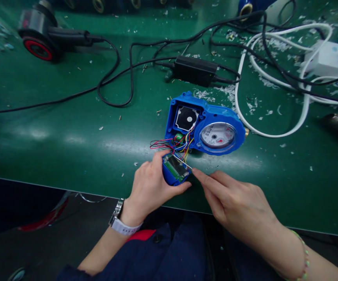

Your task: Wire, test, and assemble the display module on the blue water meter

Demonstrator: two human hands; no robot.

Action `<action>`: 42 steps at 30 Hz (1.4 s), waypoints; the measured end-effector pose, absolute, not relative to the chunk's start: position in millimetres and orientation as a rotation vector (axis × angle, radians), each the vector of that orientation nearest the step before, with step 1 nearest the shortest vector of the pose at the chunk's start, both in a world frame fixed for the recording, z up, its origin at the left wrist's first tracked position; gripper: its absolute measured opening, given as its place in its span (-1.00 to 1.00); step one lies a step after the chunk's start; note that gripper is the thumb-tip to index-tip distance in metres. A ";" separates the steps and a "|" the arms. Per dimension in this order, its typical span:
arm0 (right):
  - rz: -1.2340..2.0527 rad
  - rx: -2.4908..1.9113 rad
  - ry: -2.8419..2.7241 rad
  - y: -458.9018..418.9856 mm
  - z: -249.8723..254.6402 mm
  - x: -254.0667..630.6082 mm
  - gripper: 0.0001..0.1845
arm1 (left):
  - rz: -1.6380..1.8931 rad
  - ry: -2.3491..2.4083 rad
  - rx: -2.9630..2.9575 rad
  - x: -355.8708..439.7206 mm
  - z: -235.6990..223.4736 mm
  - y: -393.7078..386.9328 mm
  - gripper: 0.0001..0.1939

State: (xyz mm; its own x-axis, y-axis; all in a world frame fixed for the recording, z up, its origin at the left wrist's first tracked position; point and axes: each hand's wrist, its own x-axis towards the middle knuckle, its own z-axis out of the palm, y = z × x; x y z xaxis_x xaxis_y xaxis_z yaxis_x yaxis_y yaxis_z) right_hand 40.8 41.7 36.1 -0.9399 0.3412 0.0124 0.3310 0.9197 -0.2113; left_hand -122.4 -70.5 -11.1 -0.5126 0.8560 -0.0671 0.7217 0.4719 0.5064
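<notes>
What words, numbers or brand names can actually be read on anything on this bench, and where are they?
Dial of the blue water meter: printed markings, too small and blurred to read.
Circuit board in the left hand: any markings too small to read.
No other words or numbers are readable.

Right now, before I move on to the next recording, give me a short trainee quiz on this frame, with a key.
1. What does the left hand hold: a blue module with a green circuit board, or the black power adapter?
2. True or false: the right hand grips the round meter dial.
3. Which wrist wears the watch?

Key:
1. The blue module with a green circuit board.
2. False.
3. The left.
</notes>
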 end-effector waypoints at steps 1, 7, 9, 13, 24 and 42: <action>0.303 -0.531 -3.028 40.9 36.3 40.0 -0.55 | 0.612 2.418 1.321 -121.0 -11.2 -70.5 -0.15; 0.204 -0.564 -3.018 37.4 38.2 39.6 -0.54 | 0.607 2.456 1.241 -114.2 -11.1 -69.6 -0.17; 0.235 -0.540 -3.004 37.2 38.6 41.6 -0.54 | 0.613 2.461 1.244 -113.7 -11.7 -69.8 -0.17; 0.297 -0.493 -2.994 37.3 39.3 42.9 -0.55 | 0.623 2.467 1.277 -114.2 -12.8 -70.8 -0.15; 0.158 -0.556 -3.025 32.2 43.2 35.1 -0.57 | 0.613 2.461 1.317 -114.8 -12.6 -71.6 -0.23; -0.130 -0.284 -3.399 42.5 78.9 6.3 -0.56 | 0.566 2.442 1.479 -121.5 -13.6 -69.9 -0.26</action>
State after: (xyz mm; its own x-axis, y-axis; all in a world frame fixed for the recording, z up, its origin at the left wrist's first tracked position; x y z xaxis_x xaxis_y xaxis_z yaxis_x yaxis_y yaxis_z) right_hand 6.3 42.5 78.9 -0.9497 0.1731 -0.2611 0.1526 0.9835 0.0970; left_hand -121.5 -69.9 -13.6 -0.4638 0.8859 0.0032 0.7969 0.4156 0.4384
